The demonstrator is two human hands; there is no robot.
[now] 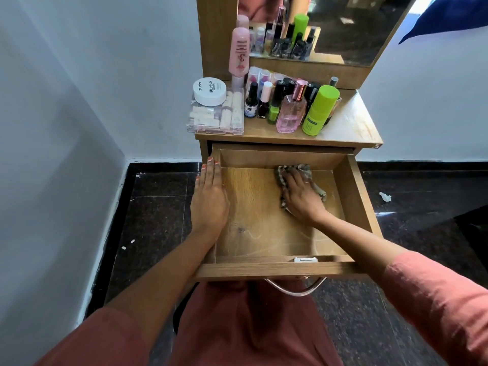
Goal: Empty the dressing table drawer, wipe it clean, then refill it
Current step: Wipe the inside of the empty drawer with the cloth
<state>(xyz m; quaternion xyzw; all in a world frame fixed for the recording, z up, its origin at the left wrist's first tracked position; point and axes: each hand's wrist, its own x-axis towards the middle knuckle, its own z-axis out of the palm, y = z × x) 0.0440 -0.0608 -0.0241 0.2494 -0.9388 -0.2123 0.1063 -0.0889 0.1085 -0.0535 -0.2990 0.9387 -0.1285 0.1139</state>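
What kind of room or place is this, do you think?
Probably a bedroom or dressing corner at home: a wooden dressing table with a mirror, and a pink perfume bottle and nail polish bottles on top.

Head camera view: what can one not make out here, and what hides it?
Head view:
1. Floor of the open wooden drawer under the striped grey cloth: covered by the cloth and the right hand.
2. Metal drawer handle: upper part behind the drawer's front.
3. Small print on the lime-green bottle: too small.
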